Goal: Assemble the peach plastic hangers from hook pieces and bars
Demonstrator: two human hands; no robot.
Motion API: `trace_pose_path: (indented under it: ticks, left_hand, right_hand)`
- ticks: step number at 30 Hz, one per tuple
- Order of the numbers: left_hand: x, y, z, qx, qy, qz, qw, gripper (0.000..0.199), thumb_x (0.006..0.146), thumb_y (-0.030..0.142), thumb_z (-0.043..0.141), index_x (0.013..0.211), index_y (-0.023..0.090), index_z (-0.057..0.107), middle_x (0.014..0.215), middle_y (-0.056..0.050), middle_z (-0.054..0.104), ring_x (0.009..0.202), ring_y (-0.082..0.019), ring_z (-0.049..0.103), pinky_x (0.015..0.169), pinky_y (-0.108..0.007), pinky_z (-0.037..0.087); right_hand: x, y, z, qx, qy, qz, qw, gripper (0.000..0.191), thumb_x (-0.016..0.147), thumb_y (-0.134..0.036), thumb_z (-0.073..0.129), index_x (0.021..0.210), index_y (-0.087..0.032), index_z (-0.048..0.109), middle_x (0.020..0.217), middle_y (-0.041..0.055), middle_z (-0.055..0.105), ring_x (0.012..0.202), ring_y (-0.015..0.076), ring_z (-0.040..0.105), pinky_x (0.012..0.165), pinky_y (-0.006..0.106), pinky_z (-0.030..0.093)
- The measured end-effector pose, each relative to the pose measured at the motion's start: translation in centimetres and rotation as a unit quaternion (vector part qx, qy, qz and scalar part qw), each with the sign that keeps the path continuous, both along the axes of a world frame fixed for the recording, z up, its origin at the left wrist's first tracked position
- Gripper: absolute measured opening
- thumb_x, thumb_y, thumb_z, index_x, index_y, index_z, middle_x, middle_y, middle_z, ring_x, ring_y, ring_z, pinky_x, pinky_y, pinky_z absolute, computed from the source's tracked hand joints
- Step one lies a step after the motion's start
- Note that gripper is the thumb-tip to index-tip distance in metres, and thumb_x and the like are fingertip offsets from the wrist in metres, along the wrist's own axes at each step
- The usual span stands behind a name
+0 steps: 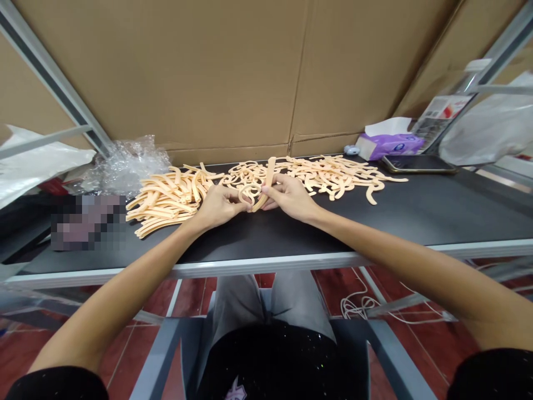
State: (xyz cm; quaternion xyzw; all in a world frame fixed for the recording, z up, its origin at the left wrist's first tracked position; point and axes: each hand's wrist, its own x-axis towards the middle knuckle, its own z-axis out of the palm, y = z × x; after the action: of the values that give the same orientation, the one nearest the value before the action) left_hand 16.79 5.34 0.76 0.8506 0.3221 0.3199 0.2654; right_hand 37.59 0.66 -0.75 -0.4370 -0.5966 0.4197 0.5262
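Note:
Near the front of the black table, my left hand has its thumb and fingers pinched on a thin, curled cream strip. My right hand grips a wider, flat cream strip that stands tilted between thumb and fingers. The lower ends of both strips meet or nearly meet between my fingertips; whether they are joined I cannot tell. Left of my left hand lies a heap of longer, straighter strips. Beyond and right of my hands spreads a loose pile of curved strips.
Crumpled clear plastic lies at the back left. At the back right are a purple tissue pack, a phone and a clear bottle. Cardboard walls the back. A metal rail edges the table.

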Motion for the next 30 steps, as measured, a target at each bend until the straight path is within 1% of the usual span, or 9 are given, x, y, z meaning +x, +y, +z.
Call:
trace_pose_path:
  ticks: [6, 10, 15, 19, 22, 23, 25, 28, 30]
  left_hand:
    - [-0.2, 0.2, 0.8, -0.080, -0.087, -0.015, 0.993, 0.020, 0.068, 0.031, 0.083, 0.077, 0.014, 0.082, 0.079, -0.006, 0.079, 0.067, -0.014, 0.066, 0.063, -0.024, 0.050]
    - [-0.5, -0.2, 1.7, -0.147, -0.070, -0.072, 0.984, 0.020, 0.069, 0.030, 0.084, 0.077, 0.012, 0.078, 0.078, -0.007, 0.078, 0.063, -0.012, 0.065, 0.060, -0.023, 0.052]
    - [0.0, -0.7, 1.5, -0.182, -0.022, -0.085, 0.979, 0.026, 0.068, 0.034, 0.086, 0.072, 0.013, 0.071, 0.066, -0.006, 0.073, 0.057, -0.013, 0.063, 0.050, -0.021, 0.044]
    - [-0.1, -0.8, 1.0, -0.096, 0.065, -0.009, 0.993, 0.032, 0.075, 0.044, 0.082, 0.073, 0.013, 0.072, 0.052, -0.002, 0.065, 0.047, -0.011, 0.055, 0.048, -0.023, 0.036]
    - [-1.3, -2.0, 1.1, 0.021, 0.126, 0.112, 0.986, 0.048, 0.076, 0.049, 0.081, 0.107, 0.012, 0.078, 0.050, 0.001, 0.064, 0.048, -0.015, 0.057, 0.051, -0.026, 0.037]
    - [-1.9, -2.9, 1.2, 0.061, 0.129, 0.132, 0.981, 0.057, 0.078, 0.050, 0.080, 0.122, 0.013, 0.075, 0.053, 0.001, 0.066, 0.052, -0.017, 0.060, 0.054, -0.027, 0.040]
    - [-3.6, -5.6, 1.4, 0.135, 0.126, 0.156, 0.970, 0.055, 0.085, 0.050, 0.072, 0.132, 0.020, 0.071, 0.056, 0.003, 0.067, 0.056, -0.018, 0.062, 0.061, -0.029, 0.045]
    - [-6.9, -10.8, 1.1, 0.199, 0.108, 0.161, 0.961, 0.033, 0.089, 0.042, 0.067, 0.121, 0.038, 0.076, 0.059, 0.007, 0.066, 0.053, -0.015, 0.058, 0.066, -0.030, 0.049]
    - [-9.6, -13.9, -0.4, 0.218, 0.090, 0.176, 0.956, 0.032, 0.085, 0.036, 0.069, 0.111, 0.054, 0.076, 0.059, 0.010, 0.064, 0.047, -0.015, 0.053, 0.059, -0.032, 0.047]
  right_hand:
    - [0.5, 0.2, 1.7, -0.074, 0.102, 0.003, 0.992, 0.008, 0.095, -0.015, 0.060, 0.088, -0.018, 0.056, 0.068, 0.0025, 0.072, 0.061, 0.0165, 0.075, 0.064, 0.030, 0.067]
    - [1.6, -0.1, 2.6, -0.032, 0.091, -0.042, 0.994, 0.011, 0.080, -0.016, 0.070, 0.080, -0.017, 0.059, 0.068, 0.0016, 0.070, 0.061, 0.0158, 0.071, 0.057, 0.027, 0.063]
    - [3.6, -2.7, 1.2, -0.007, -0.039, -0.106, 0.994, 0.063, 0.065, -0.028, 0.084, 0.119, -0.021, 0.053, 0.056, -0.0068, 0.063, 0.045, 0.0161, 0.059, 0.042, 0.025, 0.044]
    - [4.9, -4.9, 0.4, -0.007, -0.229, -0.120, 0.966, 0.037, 0.076, -0.045, 0.080, 0.098, -0.018, 0.067, 0.058, -0.0007, 0.065, 0.050, 0.0162, 0.060, 0.052, 0.030, 0.044]
    - [5.4, -5.1, 0.4, 0.004, -0.360, -0.153, 0.920, 0.032, 0.083, -0.048, 0.075, 0.095, -0.019, 0.075, 0.058, 0.0005, 0.063, 0.056, 0.0184, 0.060, 0.059, 0.034, 0.044]
    - [5.5, -5.1, 0.4, 0.010, -0.392, -0.164, 0.905, 0.031, 0.083, -0.049, 0.076, 0.095, -0.020, 0.077, 0.060, 0.0012, 0.063, 0.060, 0.0197, 0.060, 0.061, 0.035, 0.044]
    - [5.6, -5.0, 0.3, 0.025, -0.428, -0.182, 0.885, 0.030, 0.082, -0.049, 0.077, 0.095, -0.022, 0.079, 0.063, 0.0024, 0.064, 0.067, 0.0224, 0.061, 0.067, 0.036, 0.045]
    - [5.3, -6.2, 0.3, 0.048, -0.440, -0.201, 0.874, 0.031, 0.083, -0.050, 0.077, 0.099, -0.024, 0.080, 0.062, 0.0018, 0.063, 0.068, 0.0230, 0.061, 0.068, 0.036, 0.043]
    - [4.8, -8.6, 0.6, 0.085, -0.430, -0.202, 0.876, 0.028, 0.089, -0.050, 0.071, 0.101, -0.025, 0.079, 0.056, 0.0000, 0.059, 0.058, 0.0201, 0.057, 0.063, 0.034, 0.039]
